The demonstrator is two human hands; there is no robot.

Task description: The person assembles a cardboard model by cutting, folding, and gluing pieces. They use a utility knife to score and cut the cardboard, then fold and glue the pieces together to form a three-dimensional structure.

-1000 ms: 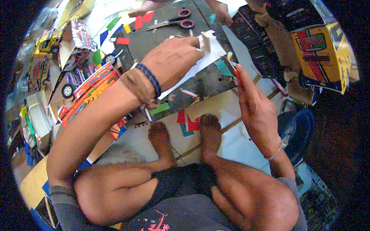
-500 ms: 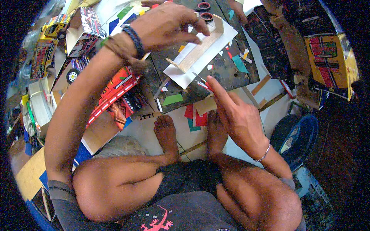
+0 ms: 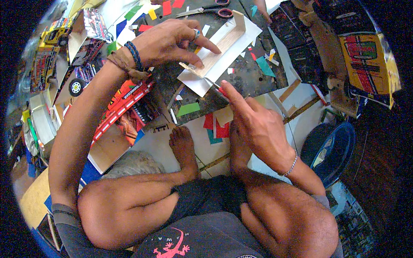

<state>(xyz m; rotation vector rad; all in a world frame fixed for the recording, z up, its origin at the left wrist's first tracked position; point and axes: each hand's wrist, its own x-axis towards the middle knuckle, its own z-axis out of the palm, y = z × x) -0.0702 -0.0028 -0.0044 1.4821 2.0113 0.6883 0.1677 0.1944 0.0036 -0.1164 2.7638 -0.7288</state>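
Observation:
My left hand [image 3: 172, 43] presses down on a thin wooden piece [image 3: 221, 43] that lies on a white sheet of paper [image 3: 202, 81] on a dark cutting board [image 3: 254, 77]. My right hand [image 3: 254, 124] grips a small craft knife with a red handle [image 3: 217, 88]; its tip touches the near edge of the white sheet, beside the wooden piece. My bare feet [image 3: 183, 144] rest just below the board.
Red-handled scissors [image 3: 213, 9] lie at the board's far edge. Coloured paper scraps [image 3: 217, 124] litter the board and floor. Printed model truck parts [image 3: 124, 112] sit left, a yellow and red cardboard model [image 3: 370, 60] right, a blue bowl [image 3: 333, 150] at lower right.
The view has shifted, so the board sits lower and closer. My left hand has settled onto the wooden piece and my right hand has brought the knife to the sheet's edge.

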